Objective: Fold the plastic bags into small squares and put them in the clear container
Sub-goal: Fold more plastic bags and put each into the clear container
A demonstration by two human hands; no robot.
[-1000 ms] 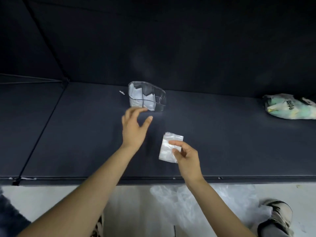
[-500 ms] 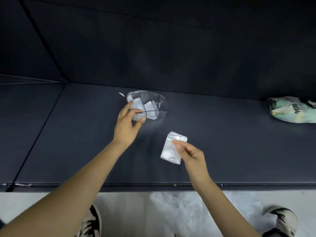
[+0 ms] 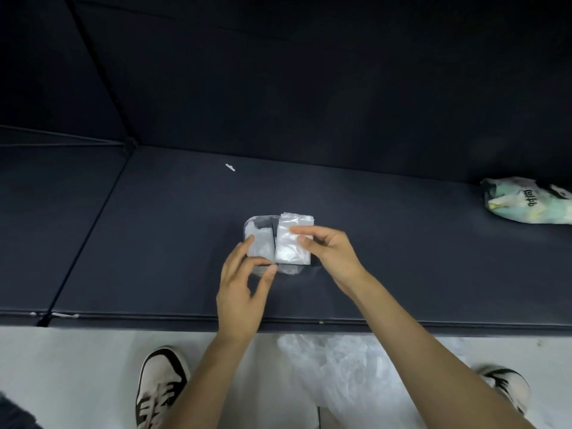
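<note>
The dark padded table (image 3: 402,258) fills most of the view, and on the floor at its near edge lies a loose heap of clear plastic bags (image 3: 346,373), between two black-and-white shoes (image 3: 161,388). At the far right of the table rests a crumpled printed bag (image 3: 526,199), well apart from the work. Near the middle stands the clear container (image 3: 257,222), which has a dark divider and already holds a folded white piece in its left part. The left hand (image 3: 241,292) grips the container at its near left side, fingers on the wall and thumb curled along the near rim. The right hand (image 3: 328,249) pinches the folded bag (image 3: 289,243) between thumb and fingers, and holds it right over the right part of the container; whether it is already inside I cannot tell. The risk, in my judgement, is that the slippery plastic springs open when released, because the folds are not pressed, or that its far edge catches on the rim. A tiny white scrap (image 3: 230,167) lies farther back.
</note>
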